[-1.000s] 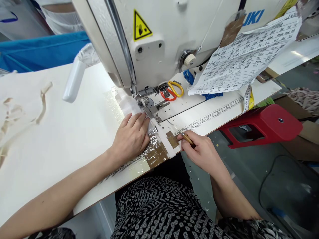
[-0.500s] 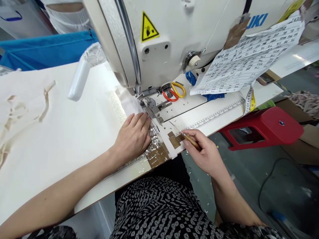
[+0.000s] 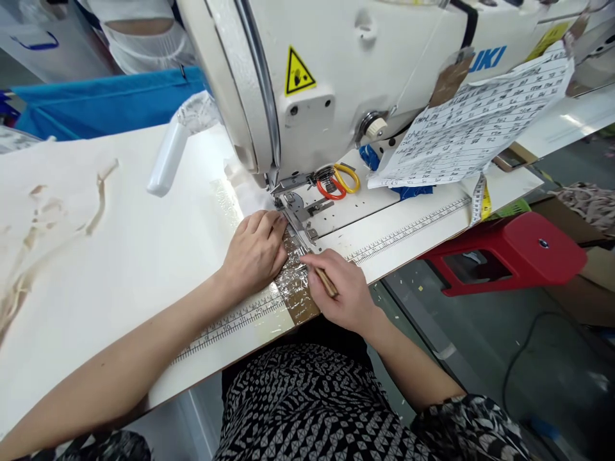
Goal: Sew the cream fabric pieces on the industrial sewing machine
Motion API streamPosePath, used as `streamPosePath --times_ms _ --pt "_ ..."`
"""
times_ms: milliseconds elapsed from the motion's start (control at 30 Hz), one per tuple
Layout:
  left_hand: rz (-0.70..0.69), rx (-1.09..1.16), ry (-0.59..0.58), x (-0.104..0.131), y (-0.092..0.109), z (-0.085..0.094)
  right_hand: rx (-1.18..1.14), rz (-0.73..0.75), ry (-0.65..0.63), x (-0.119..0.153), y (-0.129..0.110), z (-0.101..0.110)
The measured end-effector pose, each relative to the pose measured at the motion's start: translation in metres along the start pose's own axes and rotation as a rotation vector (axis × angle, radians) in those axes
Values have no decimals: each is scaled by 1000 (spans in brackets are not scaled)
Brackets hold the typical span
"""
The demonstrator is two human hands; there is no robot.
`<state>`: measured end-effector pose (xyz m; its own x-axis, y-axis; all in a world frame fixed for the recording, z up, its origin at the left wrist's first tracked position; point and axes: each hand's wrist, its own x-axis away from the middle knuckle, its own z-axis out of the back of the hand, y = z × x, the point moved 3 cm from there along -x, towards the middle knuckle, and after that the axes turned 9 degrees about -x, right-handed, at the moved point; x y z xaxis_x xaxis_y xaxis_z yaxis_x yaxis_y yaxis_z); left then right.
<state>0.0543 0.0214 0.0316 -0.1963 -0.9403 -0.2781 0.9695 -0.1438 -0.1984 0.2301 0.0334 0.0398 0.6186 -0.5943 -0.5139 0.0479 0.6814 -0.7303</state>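
My left hand rests on the table beside the presser foot of the sewing machine. Its fingers are bent and held together, with the thumb tucked in; what lies under them is hidden. A piece of white fabric shows just behind these fingertips. My right hand is closed round the wooden handle of an awl, its forefinger stretched toward the metal binding folder. The awl's metal tip is hidden at the folder. Clear tape over brown board lies between my hands.
Red and yellow scissors lie behind the folder. A printed ruler runs along the table edge. Handwritten sheets hang from the machine. Fabric scraps lie at left, a red stool stands at right. Another person stands beyond the blue cloth bin.
My right hand has moved left with the awl, from the table edge to the folder. The white strip under the folder no longer shows there. My left hand has hardly moved; the view has shifted slightly.
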Motion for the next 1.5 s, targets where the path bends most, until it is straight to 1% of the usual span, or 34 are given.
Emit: streamPosePath --times_ms 67,133,233,367,567,733,833,967,1100,1200,1267,1333,1400,1467,1500 --pt "17 -1 -13 -1 -3 -1 181 59 -17 -6 3 -10" --pt "12 16 -11 -2 -5 -3 334 81 -43 -11 5 -17" --pt "-9 50 15 -1 -6 -3 461 89 -70 -17 6 -22" --pt "-24 69 36 1 -6 -3 537 80 -83 -20 7 -25" --pt "-14 77 8 1 -7 -4 611 61 -134 -21 9 -29" --pt "11 104 -18 0 -8 -4 705 -6 -223 -22 8 -32" --pt "25 126 -27 -1 -11 -5 791 -81 -282 -24 5 -36" --pt "34 157 -21 -2 -17 -6 886 -146 -301 -31 1 -43" --pt "45 181 -1 -2 -25 -9 883 -156 -306 -31 0 -45" --pt "47 212 31 -3 -29 -11 813 -120 -253 -22 -3 -38" --pt "58 240 48 -2 -31 -7 723 -70 -216 -13 -6 -31" --pt "55 260 33 3 -33 3 598 -19 -210 -4 -9 -25" --pt "31 268 -9 17 -34 19 468 20 -218 2 -12 -20" --pt "27 269 -64 40 -38 36 398 50 -195 5 -13 -17" --pt "57 269 -90 56 -41 44 385 51 -183 5 -13 -17"
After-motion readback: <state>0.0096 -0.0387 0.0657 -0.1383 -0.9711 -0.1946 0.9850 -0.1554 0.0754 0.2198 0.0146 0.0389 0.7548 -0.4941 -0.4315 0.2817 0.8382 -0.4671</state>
